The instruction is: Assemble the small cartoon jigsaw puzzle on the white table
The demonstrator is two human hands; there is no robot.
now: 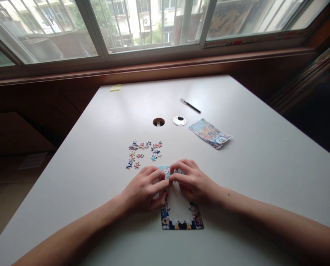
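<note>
1. Nearest, both forearms come in from the bottom corners and meet at the middle of the white table (264, 166).
2. Between them lies the puzzle (181, 223), a small rectangular jigsaw flat on the tabletop. Its bright cartoon border is joined and its centre is bare.
3. The left hand (143, 190) rests palm down on the puzzle's upper left side, fingers curled and thumb tucked against the edge.
4. The right hand (194, 181) mirrors it on the upper right. Its bent fingertips meet the left's over the pale blue top strip.
5. Both hands are half closed and pressing there; whether either pinches a separate piece is hidden by the fingers.
6. Just beyond the left hand, loose pieces (144, 153) lie scattered, small and knobbed, apart from the puzzle.
7. Farther right lies a glossy printed packet (210, 133), crinkled and flat.
8. Behind it are a round metal cap (179, 120) and, beside that, an open round hole (158, 122) in the tabletop.
9. A dark slim pen (191, 105) lies past them.
10. A yellow note (115, 88) sits at the far edge, under the window (154, 29).
</note>
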